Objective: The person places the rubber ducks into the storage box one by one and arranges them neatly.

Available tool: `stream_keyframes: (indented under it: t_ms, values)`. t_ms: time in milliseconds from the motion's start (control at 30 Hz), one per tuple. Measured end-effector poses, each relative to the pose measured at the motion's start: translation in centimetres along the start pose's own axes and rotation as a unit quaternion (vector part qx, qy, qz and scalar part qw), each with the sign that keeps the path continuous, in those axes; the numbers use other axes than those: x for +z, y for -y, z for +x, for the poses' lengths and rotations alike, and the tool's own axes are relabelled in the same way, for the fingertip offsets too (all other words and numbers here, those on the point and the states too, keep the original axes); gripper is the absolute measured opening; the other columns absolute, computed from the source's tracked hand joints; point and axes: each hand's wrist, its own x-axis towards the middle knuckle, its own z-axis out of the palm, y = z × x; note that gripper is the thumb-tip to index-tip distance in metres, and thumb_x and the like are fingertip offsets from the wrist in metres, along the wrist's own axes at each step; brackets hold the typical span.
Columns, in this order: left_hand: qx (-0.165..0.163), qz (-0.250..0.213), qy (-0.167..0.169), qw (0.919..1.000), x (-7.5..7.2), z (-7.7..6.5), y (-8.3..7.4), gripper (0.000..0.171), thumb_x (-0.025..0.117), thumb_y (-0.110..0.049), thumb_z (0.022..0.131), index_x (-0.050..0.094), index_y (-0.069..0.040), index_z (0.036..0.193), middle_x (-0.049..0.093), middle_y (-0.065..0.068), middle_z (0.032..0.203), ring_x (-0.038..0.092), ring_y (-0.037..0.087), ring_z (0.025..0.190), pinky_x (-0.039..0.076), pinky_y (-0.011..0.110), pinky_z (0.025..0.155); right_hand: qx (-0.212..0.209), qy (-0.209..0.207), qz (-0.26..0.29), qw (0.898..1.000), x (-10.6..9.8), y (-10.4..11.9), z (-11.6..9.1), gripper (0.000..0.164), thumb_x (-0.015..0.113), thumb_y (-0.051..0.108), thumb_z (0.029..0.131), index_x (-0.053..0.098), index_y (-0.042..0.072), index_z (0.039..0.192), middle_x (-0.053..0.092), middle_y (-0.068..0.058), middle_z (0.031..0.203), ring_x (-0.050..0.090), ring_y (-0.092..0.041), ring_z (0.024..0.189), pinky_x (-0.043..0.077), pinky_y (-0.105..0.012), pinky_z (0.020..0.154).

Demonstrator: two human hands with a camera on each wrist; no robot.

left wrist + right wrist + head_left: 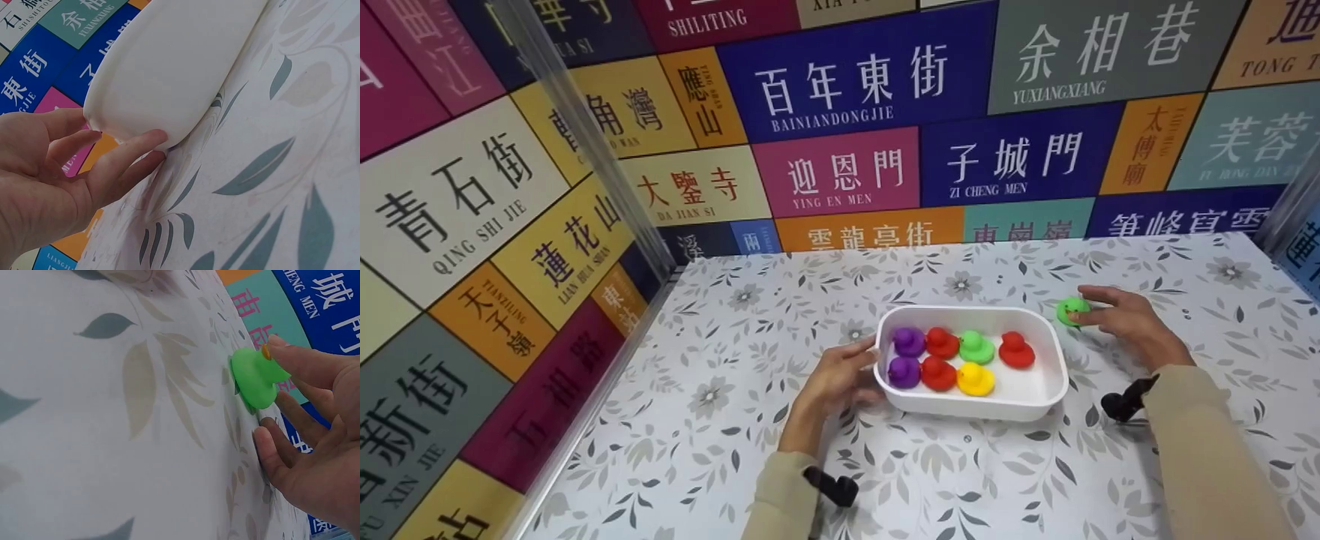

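Note:
At the right of the head view, my right hand (1132, 322) pinches a small green rubber duck (1072, 310) with an orange beak. In the right wrist view this duck (256, 377) is close to the tabletop, my thumb at its head and the other fingers spread below. My left hand (832, 379) touches the left end of a white tub (971, 405), its fingers fairly straight. The left wrist view shows those fingertips (154, 136) against the tub's outer wall (169, 67). Inside stand purple ducks (907, 341), red ducks (940, 343), a green duck (976, 349) and a yellow duck (976, 379).
A white tablecloth (720, 450) with grey leaves and flowers covers the table. Colourful panels (855, 90) with Chinese lettering rise behind it and along its left side (457, 187). Black straps with small mounts (840, 489) sit at both wrists.

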Motion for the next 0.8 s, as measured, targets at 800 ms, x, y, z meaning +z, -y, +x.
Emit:
stream_keyframes:
  t_ms: [800]
  values:
    - [0.002, -0.007, 0.003, 1.0, -0.1, 0.0, 0.2, 0.048, 0.061, -0.014, 0.098, 0.053, -0.014, 0.145, 0.053, 0.019, 0.146, 0.07, 0.023, 0.084, 0.063, 0.027, 0.054, -0.035, -0.027, -0.041, 0.998, 0.0, 2.1, -2.0, 0.09, 0.072, 0.051, 0.089, 0.031, 0.0, 0.151, 0.033, -0.028, 0.154, 0.049, -0.037, 0.127, 0.056, -0.039, 0.102]
